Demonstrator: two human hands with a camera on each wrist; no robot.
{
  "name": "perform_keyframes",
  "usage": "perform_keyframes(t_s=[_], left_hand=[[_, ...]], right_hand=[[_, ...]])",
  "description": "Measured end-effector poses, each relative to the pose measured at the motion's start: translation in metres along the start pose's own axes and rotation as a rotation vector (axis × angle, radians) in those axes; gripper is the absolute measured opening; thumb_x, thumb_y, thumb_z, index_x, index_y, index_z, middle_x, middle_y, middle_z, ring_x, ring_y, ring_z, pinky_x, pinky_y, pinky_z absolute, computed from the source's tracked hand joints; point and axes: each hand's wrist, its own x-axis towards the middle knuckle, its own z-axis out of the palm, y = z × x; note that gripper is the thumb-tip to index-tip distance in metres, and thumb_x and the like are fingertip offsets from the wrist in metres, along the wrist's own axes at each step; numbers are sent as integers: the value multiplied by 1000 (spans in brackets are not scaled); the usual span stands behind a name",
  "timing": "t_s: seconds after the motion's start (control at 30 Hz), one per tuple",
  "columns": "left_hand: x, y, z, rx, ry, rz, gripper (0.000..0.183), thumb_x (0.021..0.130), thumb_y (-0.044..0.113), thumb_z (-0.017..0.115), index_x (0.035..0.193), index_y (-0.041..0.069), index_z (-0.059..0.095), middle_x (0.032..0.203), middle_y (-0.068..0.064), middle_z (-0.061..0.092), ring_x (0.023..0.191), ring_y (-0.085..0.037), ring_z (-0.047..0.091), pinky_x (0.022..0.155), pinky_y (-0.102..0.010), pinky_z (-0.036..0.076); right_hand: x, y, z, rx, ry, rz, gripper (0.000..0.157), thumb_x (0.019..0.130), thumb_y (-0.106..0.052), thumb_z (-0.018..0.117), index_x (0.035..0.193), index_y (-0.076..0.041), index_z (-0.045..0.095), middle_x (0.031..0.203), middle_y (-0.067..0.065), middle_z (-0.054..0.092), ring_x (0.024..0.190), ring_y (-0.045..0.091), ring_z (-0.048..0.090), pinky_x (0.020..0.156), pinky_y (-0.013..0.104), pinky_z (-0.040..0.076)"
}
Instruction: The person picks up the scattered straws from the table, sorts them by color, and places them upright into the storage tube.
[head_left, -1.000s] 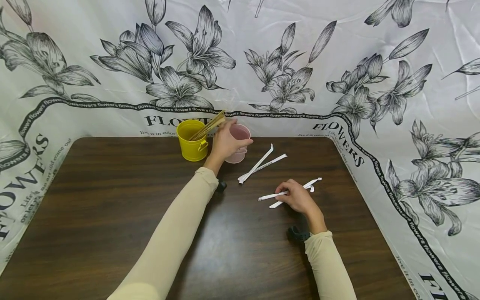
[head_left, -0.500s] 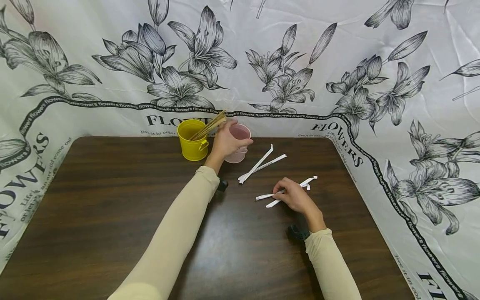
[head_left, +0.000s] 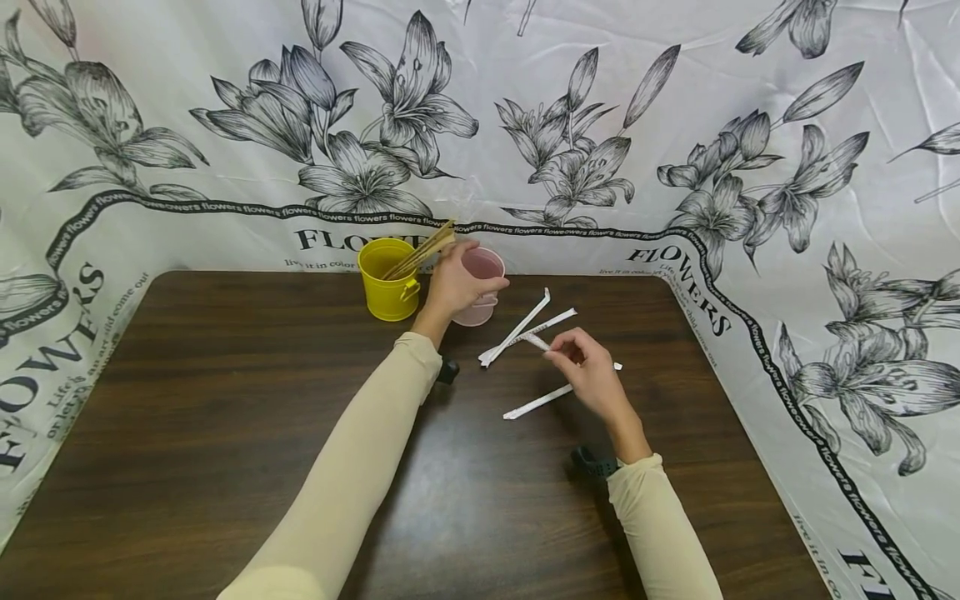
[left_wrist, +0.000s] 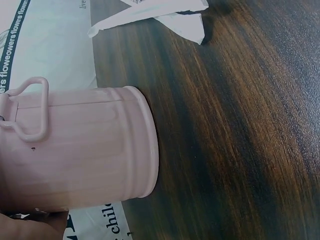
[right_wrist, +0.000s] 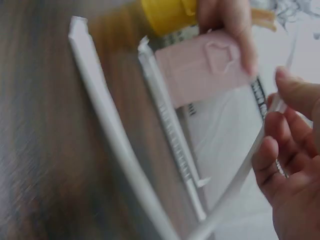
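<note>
My left hand grips the rim of a small pink bucket, which stands upright at the back of the table. Its wall and looped handle fill the left of the left wrist view, where the bucket hides most of the hand. Between thumb and fingers, my right hand pinches a white paper-wrapped straw, lifted off the table. The right wrist view shows this straw slanting down from the fingertips. One more wrapped straw lies below that hand, partly covered by it.
Two wrapped straws lie crossed just right of the pink bucket. Left of it, a yellow bucket holds several thin wooden sticks. A flower-printed cloth hangs behind the brown table.
My right hand has picked up one straw from the nearer pair and raised it toward the crossed ones. The other straw has shifted left. My left hand stays on the pink bucket.
</note>
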Motion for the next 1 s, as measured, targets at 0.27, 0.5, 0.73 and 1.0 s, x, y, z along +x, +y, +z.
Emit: perform_keyframes(t_s=[0.27,0.5,0.73,1.0], left_hand=[[1,-1,1,-3,3,3,91,73,50,89,149,22,48,160,-11,37,139,-38,46,115,-54,42],[2,-3,2,-5,0,7,91,73,49,89,150,22,47,159,-12,38,138,-38,47,114,-54,43],[2,-3,3,-11,6,6,91,73,49,90,149,22,48,159,-11,38,139,-39,46,115,-55,42],[2,-4,3,1,9,4,92,72,50,90,149,23,48,158,-11,39,138,-37,48,114,-53,43]], right_hand=[[12,-18,0,266,150,-46,21,93,6,67,111,14,59,101,-7,65,86,8,61,74,13,51],[20,-28,-3,329,286,-101,20,94,4,67,108,14,58,104,6,69,80,9,63,71,19,55],[37,-47,-5,555,501,-70,18,91,5,70,104,7,58,93,6,69,70,10,62,62,20,54],[65,-67,-1,715,651,-74,20,92,3,70,101,-12,59,89,2,67,55,10,56,50,20,49]])
